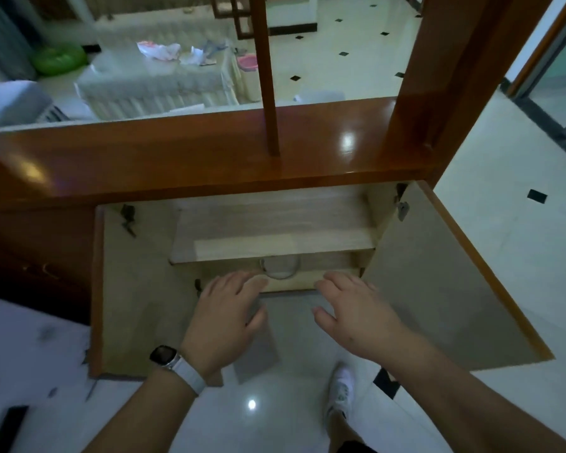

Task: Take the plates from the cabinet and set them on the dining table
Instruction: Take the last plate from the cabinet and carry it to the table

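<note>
Lowest in the frame, two bare forearms reach up from the bottom edge. The left hand (231,308), with a dark-faced smartwatch on a white band (177,362) at its wrist, has its fingers straight and spread and holds nothing. The right hand (353,310), at centre right, is likewise flat, spread and empty.

Both hands hover side by side, apart, before the open low brown wooden cabinet (209,152), whose glossy top crosses the middle of the frame. Its left door (128,289) and right door (438,273) stand wide open, pale on the inside.

Between the two sets of fingertips, just under the pale wooden shelf (272,243), sits a round clear glass plate (280,269), half hidden and blurred. I cannot tell whether it is one plate or a stack. The left fingertips are just beside it, and contact cannot be told.

A white sneaker (340,387) stands on the glossy white tiled floor (504,240) at lower centre. At upper left are a pale quilted sofa (151,80) and a green ring (59,58).
</note>
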`<state>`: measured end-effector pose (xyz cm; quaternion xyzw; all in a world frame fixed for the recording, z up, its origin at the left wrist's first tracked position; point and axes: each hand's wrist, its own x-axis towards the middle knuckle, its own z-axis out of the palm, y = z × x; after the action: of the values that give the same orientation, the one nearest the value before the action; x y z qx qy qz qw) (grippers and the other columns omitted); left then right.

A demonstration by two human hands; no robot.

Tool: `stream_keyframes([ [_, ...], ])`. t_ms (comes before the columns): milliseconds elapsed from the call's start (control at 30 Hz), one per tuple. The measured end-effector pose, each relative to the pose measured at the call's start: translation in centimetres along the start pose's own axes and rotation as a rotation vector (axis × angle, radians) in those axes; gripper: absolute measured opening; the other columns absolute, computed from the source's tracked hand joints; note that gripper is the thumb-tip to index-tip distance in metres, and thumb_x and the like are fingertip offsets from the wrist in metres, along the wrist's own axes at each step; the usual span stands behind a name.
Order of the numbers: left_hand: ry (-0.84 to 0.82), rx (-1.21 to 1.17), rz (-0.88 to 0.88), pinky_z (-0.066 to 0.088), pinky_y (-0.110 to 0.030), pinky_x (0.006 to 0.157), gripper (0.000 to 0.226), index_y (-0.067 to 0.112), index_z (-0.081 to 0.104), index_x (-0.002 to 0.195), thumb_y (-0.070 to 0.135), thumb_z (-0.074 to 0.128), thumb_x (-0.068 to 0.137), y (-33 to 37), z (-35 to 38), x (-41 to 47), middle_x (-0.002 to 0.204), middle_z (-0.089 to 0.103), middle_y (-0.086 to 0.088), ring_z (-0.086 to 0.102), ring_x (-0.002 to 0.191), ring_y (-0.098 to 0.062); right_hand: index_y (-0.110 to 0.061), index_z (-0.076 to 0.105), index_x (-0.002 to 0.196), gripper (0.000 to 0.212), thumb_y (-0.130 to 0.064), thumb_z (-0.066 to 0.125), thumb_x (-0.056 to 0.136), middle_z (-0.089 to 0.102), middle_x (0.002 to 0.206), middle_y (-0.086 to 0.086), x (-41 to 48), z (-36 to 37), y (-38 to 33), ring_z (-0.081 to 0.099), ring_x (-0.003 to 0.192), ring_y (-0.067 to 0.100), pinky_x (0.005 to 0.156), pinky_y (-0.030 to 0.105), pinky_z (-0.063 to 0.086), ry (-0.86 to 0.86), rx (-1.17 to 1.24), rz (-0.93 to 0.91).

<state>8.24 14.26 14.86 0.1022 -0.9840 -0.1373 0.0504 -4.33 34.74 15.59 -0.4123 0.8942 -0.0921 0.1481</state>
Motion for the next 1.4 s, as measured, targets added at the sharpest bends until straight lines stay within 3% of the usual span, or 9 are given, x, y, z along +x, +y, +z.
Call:
stream_keyframes([
  [233, -0.019, 0.068, -0.081, 0.042, -0.049, 0.099, 0.039, 0.026, 0.061, 0.117, 0.043, 0.048, 0.084, 0.5, 0.2, 6.8, 0.124, 0.06, -0.001, 0.054, 0.115, -0.025, -0.025, 0.048, 0.136, 0.074, -0.056, 0.013, 0.08, 0.047, 0.141, 0.001, 8.0, -1.8, 3.2, 0.041, 0.128, 0.022, 0.101, 0.039, 0.034, 0.014, 0.045, -0.117],
  [467, -0.083, 0.164, -0.028, 0.045, -0.048, 0.097, 0.042, 0.02, 0.063, 0.117, 0.039, 0.051, 0.082, -2.5, 2.6, 9.1, 0.122, 0.064, -0.008, 0.058, 0.113, -0.029, -0.022, 0.065, 0.114, 0.048, -0.048, 0.038, 0.084, 0.065, 0.117, 0.0, 11.6, -0.4, 3.4, 0.061, 0.107, 0.021, 0.086, 0.04, 0.048, 0.017, 0.024, -0.108],
  [700, -0.085, 0.022, 0.037, 0.045, -0.038, 0.083, 0.036, 0.021, 0.059, 0.111, 0.035, 0.054, 0.079, -8.2, 8.4, 10.3, 0.112, 0.065, -0.007, 0.059, 0.101, -0.027, -0.018, 0.068, 0.109, 0.047, -0.048, 0.046, 0.081, 0.068, 0.109, 0.005, 14.0, 4.0, 2.9, 0.064, 0.097, 0.025, 0.077, 0.039, 0.052, -0.012, -0.009, -0.012],
  [800, -0.092, -0.019, 0.034, 0.047, -0.037, 0.081, 0.036, 0.022, 0.054, 0.113, 0.035, 0.053, 0.079, -11.6, 11.1, 11.1, 0.112, 0.065, -0.009, 0.056, 0.097, -0.026, -0.015, 0.068, 0.113, 0.048, -0.047, 0.046, 0.083, 0.068, 0.112, 0.009, 15.2, 7.3, 3.3, 0.065, 0.099, 0.029, 0.079, 0.041, 0.053, -0.028, -0.003, 0.009],
  [933, -0.161, 0.053, 0.005, 0.043, -0.037, 0.082, 0.042, 0.013, 0.065, 0.11, 0.037, 0.047, 0.082, -15.6, 15.5, 11.8, 0.108, 0.066, -0.012, 0.061, 0.093, -0.031, -0.014, 0.068, 0.114, 0.05, -0.046, 0.044, 0.084, 0.068, 0.115, 0.01, 17.7, 12.7, 4.2, 0.066, 0.101, 0.03, 0.081, 0.042, 0.054, -0.041, 0.014, 0.008],
  [1133, -0.229, 0.057, -0.114, 0.051, -0.041, 0.078, 0.044, 0.014, 0.068, 0.108, 0.038, 0.046, 0.078, -18.8, 25.9, 12.9, 0.103, 0.068, -0.01, 0.065, 0.088, -0.032, -0.013, 0.068, 0.111, 0.052, -0.046, 0.041, 0.082, 0.068, 0.109, 0.01, 23.7, 21.9, 7.7, 0.064, 0.096, 0.03, 0.078, 0.042, 0.052, -0.062, -0.026, -0.039],
  [1300, -0.252, 0.046, -0.157, 0.043, -0.047, 0.093, 0.056, 0.018, 0.064, 0.121, 0.046, 0.037, 0.081, -22.9, 37.6, 14.4, 0.126, 0.062, -0.011, 0.058, 0.112, -0.034, -0.015, 0.065, 0.113, 0.049, -0.045, 0.038, 0.085, 0.065, 0.113, 0.01, 28.8, 32.7, 12.4, 0.06, 0.103, 0.032, 0.083, 0.042, 0.049, 0.011, -0.056, -0.108],
  [1400, -0.223, 0.073, -0.137, 0.041, -0.047, 0.096, 0.057, 0.019, 0.064, 0.121, 0.046, 0.035, 0.08, -25.6, 45.1, 16.4, 0.127, 0.061, -0.012, 0.056, 0.115, -0.035, -0.013, 0.067, 0.109, 0.046, -0.044, 0.042, 0.085, 0.066, 0.113, 0.011, 32.0, 40.0, 15.3, 0.061, 0.102, 0.033, 0.081, 0.042, 0.05, 0.071, -0.044, -0.111],
])
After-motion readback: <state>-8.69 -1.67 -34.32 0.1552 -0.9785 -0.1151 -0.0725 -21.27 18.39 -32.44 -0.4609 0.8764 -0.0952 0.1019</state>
